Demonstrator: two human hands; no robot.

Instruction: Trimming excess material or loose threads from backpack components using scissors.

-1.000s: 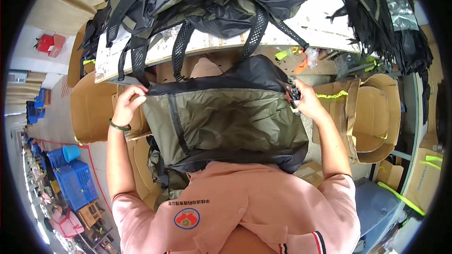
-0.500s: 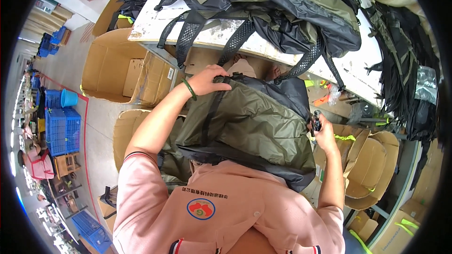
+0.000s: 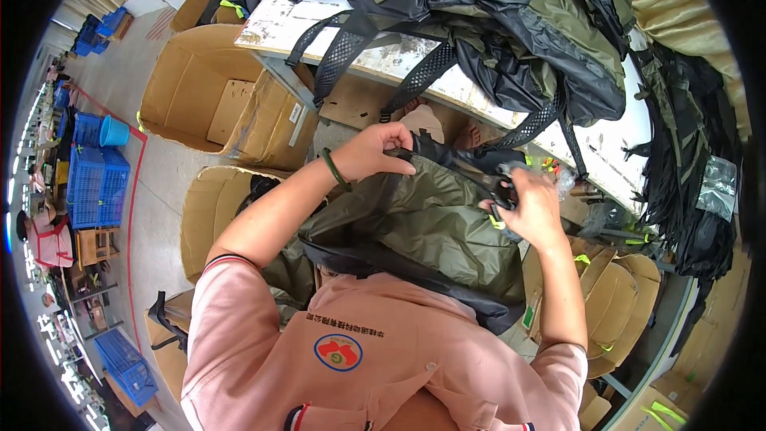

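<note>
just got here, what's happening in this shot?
A person in a pink top holds an olive-green backpack in front of them, over their lap. The left hand grips its black top edge; the right hand pinches a small black part, possibly a buckle or zipper pull, at the bag's right corner. More olive and black backpacks are piled on the white table ahead, with open cardboard boxes alongside.

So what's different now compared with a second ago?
The left hand has slid inward along the olive bag's top edge, toward the right hand, so the hands are closer together. The view has swung left, showing more cardboard boxes. Both hands still grip the bag; the backpacks still lie on the table.
</note>
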